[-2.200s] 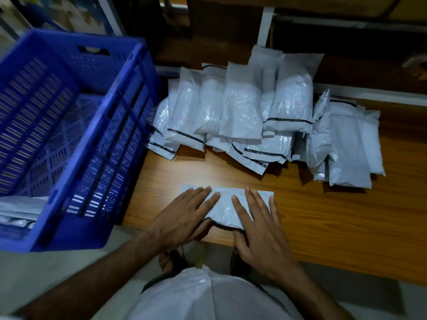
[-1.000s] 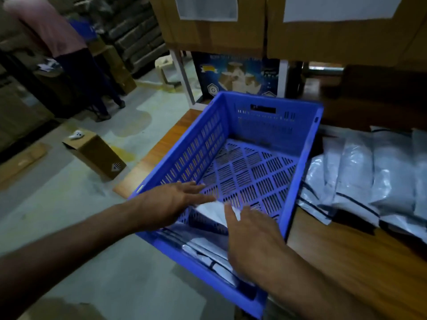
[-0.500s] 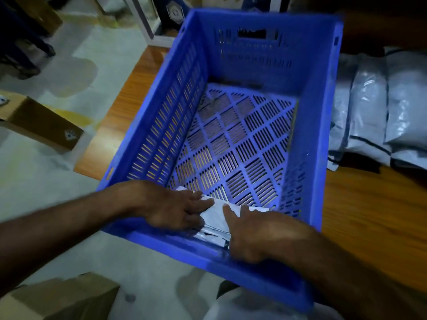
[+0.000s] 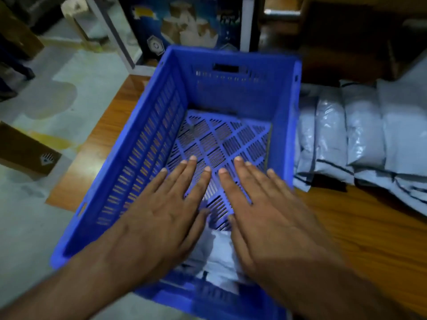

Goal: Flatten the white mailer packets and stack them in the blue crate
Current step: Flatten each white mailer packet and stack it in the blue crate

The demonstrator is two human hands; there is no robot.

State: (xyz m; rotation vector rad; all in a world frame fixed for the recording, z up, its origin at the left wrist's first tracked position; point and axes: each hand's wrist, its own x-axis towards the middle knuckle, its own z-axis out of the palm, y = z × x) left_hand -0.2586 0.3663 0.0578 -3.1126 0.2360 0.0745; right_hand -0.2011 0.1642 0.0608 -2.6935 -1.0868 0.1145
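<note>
The blue crate (image 4: 233,88) stands on the wooden table's left end, its slotted floor mostly bare. A small stack of flattened white mailer packets (image 4: 217,257) lies at the crate's near end, partly hidden under my hands. My left hand (image 4: 159,218) and my right hand (image 4: 263,215) hover side by side over the crate, palms down, fingers straight and spread, holding nothing. A pile of puffy white mailer packets (image 4: 360,139) lies on the table right of the crate.
The wooden table (image 4: 369,236) runs to the right. Left of it is grey floor with a brown cardboard box (image 4: 25,151). A printed carton (image 4: 184,21) and a white shelf post (image 4: 111,26) stand behind the crate.
I carried the flattened packet from the table into the crate and laid it on the stack. Both hands have since let go and lifted, fingers now spread above the crate.
</note>
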